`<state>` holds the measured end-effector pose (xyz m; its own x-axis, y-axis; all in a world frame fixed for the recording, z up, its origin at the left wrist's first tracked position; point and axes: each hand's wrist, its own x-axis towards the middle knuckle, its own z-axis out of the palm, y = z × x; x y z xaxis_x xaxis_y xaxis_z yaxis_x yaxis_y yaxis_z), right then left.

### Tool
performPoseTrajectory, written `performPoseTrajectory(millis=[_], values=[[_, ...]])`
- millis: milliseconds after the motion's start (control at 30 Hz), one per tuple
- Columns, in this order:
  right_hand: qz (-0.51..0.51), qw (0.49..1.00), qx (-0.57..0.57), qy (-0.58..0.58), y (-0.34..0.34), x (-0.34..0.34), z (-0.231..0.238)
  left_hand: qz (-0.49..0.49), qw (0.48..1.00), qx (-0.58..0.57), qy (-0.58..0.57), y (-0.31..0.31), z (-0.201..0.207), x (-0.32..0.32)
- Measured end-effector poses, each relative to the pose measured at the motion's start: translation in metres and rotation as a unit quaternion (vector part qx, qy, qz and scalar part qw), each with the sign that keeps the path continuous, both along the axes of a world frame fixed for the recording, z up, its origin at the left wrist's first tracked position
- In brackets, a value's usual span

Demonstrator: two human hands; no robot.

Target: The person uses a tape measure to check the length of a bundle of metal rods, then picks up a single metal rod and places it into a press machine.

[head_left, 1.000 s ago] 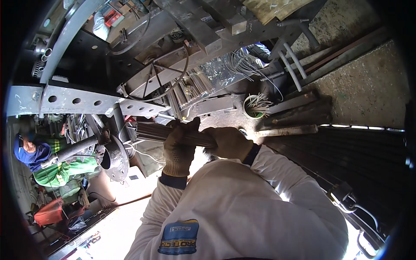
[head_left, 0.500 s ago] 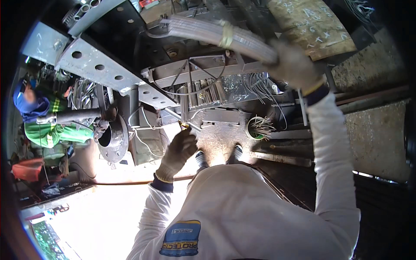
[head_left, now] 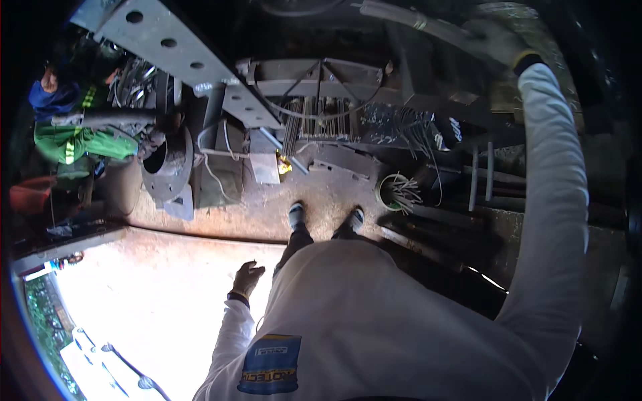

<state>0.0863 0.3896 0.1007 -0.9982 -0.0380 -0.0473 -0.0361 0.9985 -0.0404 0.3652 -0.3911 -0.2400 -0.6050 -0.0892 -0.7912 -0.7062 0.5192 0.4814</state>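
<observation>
High at the right, my gloved right hand is closed around one end of a bundle of thin metal rods. A light tie binds the bundle, which points left from my fist; motion and shade blur it. My right arm is stretched far out. My gloved left hand hangs beside my body, over the brightly lit floor. Its fingers are loosely bent and apart, with nothing seen in them. Several similar rod bundles lie on the dark bench, near a round metal hoop with diagonal bars.
A perforated steel beam juts in from the upper left. On the left, a person in blue and green is at a large flanged pipe. A bucket of rod pieces stands right of my feet, near long bars.
My right hand has carried the rod bundle up and to the right, into shade. My left hand has dropped back toward my body. The view has shifted and darkened.
</observation>
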Motion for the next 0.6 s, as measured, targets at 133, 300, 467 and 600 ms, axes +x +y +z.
performPoseTrajectory(millis=[133,300,467,600], values=[[0.003,1.000,-0.025,0.005,-0.009,0.005,-0.003,0.038,0.998,0.010,-0.050,0.008,-0.009,0.014],[-0.051,0.997,-0.049,-0.007,-0.019,0.010,-0.025,0.025,0.997,0.033,-0.061,0.008,-0.008,0.012],[-0.087,0.994,-0.059,0.030,-0.036,0.018,-0.034,0.042,0.997,0.058,-0.018,0.024,-0.007,-0.021],[-0.050,0.988,-0.100,0.109,-0.012,0.012,-0.045,0.008,0.997,0.062,0.042,0.031,-0.005,-0.029]])
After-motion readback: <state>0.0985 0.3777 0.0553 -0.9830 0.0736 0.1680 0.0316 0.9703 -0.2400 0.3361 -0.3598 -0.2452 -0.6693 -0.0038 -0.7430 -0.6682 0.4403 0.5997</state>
